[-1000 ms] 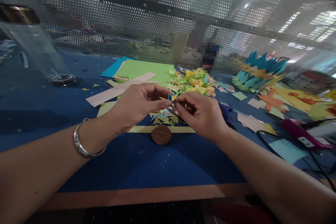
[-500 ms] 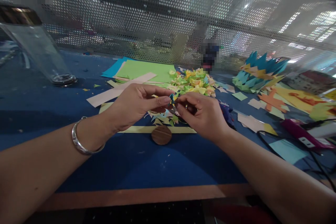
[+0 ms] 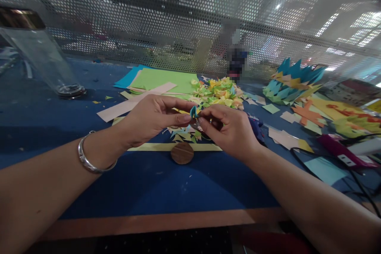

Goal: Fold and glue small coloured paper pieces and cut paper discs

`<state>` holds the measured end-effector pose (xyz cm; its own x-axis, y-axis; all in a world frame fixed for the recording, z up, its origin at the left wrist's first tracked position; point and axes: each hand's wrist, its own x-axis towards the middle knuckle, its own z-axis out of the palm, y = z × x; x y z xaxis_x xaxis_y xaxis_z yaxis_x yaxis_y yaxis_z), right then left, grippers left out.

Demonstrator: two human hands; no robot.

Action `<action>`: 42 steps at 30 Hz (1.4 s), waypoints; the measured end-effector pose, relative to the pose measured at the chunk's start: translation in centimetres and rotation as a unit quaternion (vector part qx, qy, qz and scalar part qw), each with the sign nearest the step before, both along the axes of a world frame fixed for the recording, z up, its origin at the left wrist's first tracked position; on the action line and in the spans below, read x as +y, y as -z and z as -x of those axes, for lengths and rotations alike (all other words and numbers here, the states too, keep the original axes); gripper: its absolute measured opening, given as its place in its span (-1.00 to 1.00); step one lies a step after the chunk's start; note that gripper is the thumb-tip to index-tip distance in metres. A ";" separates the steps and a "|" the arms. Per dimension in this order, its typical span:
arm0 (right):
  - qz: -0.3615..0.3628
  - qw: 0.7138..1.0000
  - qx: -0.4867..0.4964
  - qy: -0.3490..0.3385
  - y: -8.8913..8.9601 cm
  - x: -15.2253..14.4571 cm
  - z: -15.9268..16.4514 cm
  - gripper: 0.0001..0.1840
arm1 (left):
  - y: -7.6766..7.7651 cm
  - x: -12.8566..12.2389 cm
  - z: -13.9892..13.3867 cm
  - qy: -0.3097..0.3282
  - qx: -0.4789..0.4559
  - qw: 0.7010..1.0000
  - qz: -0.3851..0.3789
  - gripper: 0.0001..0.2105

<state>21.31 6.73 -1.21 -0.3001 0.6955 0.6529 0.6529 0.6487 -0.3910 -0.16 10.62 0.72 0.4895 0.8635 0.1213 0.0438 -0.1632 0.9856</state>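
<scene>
Shows a small folded blue piece (image 3: 193, 111), apparently paper, pinched above the tabletop (image 3: 184, 190), back from its front edge, by nearly closed fingertips of left hand (image 3: 151, 121) and right hand (image 3: 229, 129). Note, nearer that edge, a round brown wooden disc (image 3: 182, 153).

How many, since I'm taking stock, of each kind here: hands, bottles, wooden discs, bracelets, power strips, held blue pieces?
Left hand and right hand: 2
Bottle: 1
Wooden disc: 1
Bracelet: 1
Power strip: 1
Held blue piece: 1
Total: 7
</scene>
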 end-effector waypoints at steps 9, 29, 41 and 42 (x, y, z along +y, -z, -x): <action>0.000 1.000 0.000 -0.008 0.0 -0.1 -0.1 -0.91 | -0.1 0.2 0.1 -0.007 0.027 0.999 -0.020 -0.71; 0.077 0.995 -0.064 -0.015 -0.5 -0.2 0.3 -0.90 | 0.2 0.0 -0.4 -0.104 0.103 0.972 -0.182 -0.87; 0.157 0.932 -0.246 0.213 -2.5 -1.9 -5.1 -0.77 | 1.1 0.7 0.1 -0.063 0.008 0.992 -0.106 -0.78; 0.160 0.921 -0.245 0.259 -2.5 -2.3 -6.2 -0.77 | 1.1 0.7 0.1 -0.066 0.005 0.993 -0.102 -0.77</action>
<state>27.52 4.42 1.28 -0.0777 0.9611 0.2650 0.9910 0.1034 -0.0847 -0.23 11.34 -0.40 0.3756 0.8781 0.2965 0.0880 -0.3523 0.9318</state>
